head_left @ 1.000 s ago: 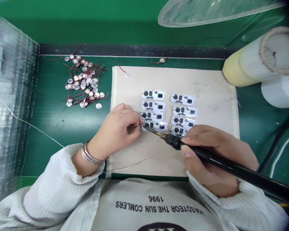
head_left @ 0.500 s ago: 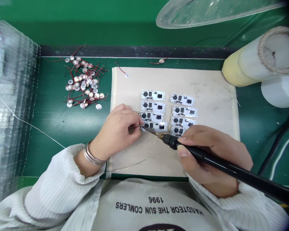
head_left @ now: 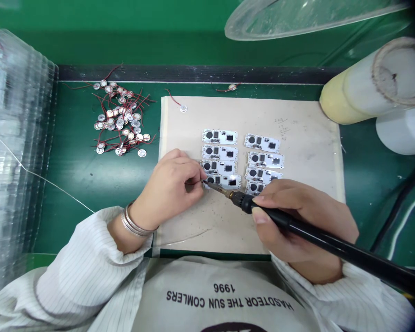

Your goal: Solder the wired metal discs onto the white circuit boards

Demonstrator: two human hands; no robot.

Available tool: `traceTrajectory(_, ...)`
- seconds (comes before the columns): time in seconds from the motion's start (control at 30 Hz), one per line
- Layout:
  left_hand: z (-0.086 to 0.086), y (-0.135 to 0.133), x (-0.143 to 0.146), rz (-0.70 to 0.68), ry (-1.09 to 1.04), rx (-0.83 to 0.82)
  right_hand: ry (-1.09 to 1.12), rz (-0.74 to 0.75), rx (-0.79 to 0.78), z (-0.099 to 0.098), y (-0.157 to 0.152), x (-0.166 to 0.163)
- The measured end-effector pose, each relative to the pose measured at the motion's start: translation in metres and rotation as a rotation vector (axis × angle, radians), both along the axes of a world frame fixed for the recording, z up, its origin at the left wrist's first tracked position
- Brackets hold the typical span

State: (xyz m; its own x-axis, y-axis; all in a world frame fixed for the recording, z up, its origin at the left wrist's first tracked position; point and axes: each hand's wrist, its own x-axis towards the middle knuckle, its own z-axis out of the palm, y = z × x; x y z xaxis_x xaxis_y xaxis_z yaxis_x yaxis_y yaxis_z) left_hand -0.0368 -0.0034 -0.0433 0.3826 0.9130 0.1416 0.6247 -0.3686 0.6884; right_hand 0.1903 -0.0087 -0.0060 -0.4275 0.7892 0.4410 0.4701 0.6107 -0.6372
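Note:
My right hand [head_left: 302, 216] grips a black soldering iron [head_left: 242, 201] like a pen. Its tip points left and reaches the left end of the lowest circuit board [head_left: 233, 181] in the left column. At that same end, my left hand [head_left: 178, 180] is closed in a pinch; whatever is between the fingertips is too small and hidden to name. More white circuit boards [head_left: 220, 137] lie above it. A second column of boards [head_left: 265, 160] stands to the right, its lowest ones partly covered by my right hand.
A paper sheet [head_left: 297, 120] lies under the boards. Left of it is a pile of small round discs with red wires [head_left: 121, 113]; one loose disc [head_left: 183, 109] sits on the sheet. Clear plastic trays [head_left: 17, 138] are stacked left; a yellowish-white container [head_left: 352, 87] stands right. Solder wire [head_left: 186, 239] lies in front.
The soldering iron and my right hand have shifted slightly left, the tip staying by the pinching fingers. My left hand has hardly moved.

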Motion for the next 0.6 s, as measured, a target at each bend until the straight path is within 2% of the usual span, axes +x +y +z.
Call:
traceTrajectory(0.17, -0.0004, 0.0002, 0.0005, 0.008, 0.006, 0.005, -0.014, 0.013, -0.009, 0.0042, -0.0004, 0.0009)
traceTrajectory(0.33, -0.0002, 0.0001, 0.0011, 0.002, -0.004, 0.011, -0.019, -0.056, -0.057, 0.0095, -0.0071, 0.0053)
traceTrajectory(0.6, -0.0024, 0.0007, -0.0007, 0.004, -0.005, 0.011, 0.107, -0.081, -0.062, 0.0022, -0.0071, 0.0083)
